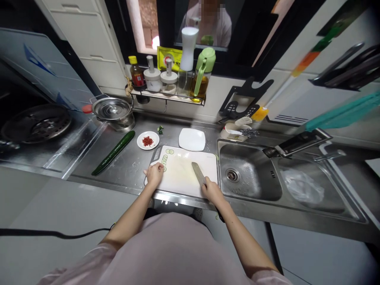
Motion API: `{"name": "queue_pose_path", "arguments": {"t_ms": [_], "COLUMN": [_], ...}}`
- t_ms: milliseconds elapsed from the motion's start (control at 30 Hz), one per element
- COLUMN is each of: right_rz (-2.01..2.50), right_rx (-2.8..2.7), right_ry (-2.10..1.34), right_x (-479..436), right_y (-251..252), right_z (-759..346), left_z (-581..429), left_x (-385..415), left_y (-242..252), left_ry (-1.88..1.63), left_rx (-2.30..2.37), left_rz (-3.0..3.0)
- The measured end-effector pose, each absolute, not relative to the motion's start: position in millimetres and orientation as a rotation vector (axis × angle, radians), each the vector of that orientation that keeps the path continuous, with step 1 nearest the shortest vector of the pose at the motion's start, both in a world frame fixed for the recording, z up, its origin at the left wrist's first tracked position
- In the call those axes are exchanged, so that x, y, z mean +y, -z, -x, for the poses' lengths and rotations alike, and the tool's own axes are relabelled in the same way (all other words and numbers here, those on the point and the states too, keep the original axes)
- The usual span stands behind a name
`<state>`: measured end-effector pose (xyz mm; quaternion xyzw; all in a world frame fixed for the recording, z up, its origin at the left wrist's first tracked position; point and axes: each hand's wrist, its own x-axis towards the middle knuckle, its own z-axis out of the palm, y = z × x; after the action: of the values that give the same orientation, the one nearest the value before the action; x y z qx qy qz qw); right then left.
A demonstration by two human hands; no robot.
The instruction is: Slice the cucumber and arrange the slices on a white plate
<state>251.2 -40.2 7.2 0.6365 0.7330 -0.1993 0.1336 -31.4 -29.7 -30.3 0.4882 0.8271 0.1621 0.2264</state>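
Note:
My right hand (pixel 212 190) grips the handle of a kitchen knife (pixel 197 173). Its broad blade lies over the right part of a white cutting board (pixel 181 184), pointing away and to the left. At the board's left side, my left hand (pixel 154 174) has its fingers curled together beside a row of thin cucumber slices (pixel 165 160). Its fingertips are next to the nearest slice; whatever they pinch, if anything, is hidden. Two more slices lie near the board's far left corner. Left of the board, a whole cucumber (pixel 113 153) rests on the steel counter.
Beyond the board are a plate of chopped red pieces (pixel 147 141), a white square plate (pixel 192 139) and cucumber scraps (pixel 160 130). A lidded steel pot (pixel 114 113) stands at the back left. A sink (pixel 249 170) adjoins the board's right. Above hangs a condiment rack (pixel 169 95).

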Motion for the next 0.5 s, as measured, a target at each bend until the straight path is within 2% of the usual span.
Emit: {"name": "queue_pose_path", "arguments": {"t_ms": [500], "right_rz": [-1.865], "right_rx": [2.09], "right_ry": [0.56], "right_x": [-37.9], "right_y": [-7.6], "right_z": [-253.1], "left_z": [37.4], "left_x": [-28.7], "left_y": [40.1], "left_ry": [-0.385], "left_rx": [2.342], "left_rz": [-1.453]}}
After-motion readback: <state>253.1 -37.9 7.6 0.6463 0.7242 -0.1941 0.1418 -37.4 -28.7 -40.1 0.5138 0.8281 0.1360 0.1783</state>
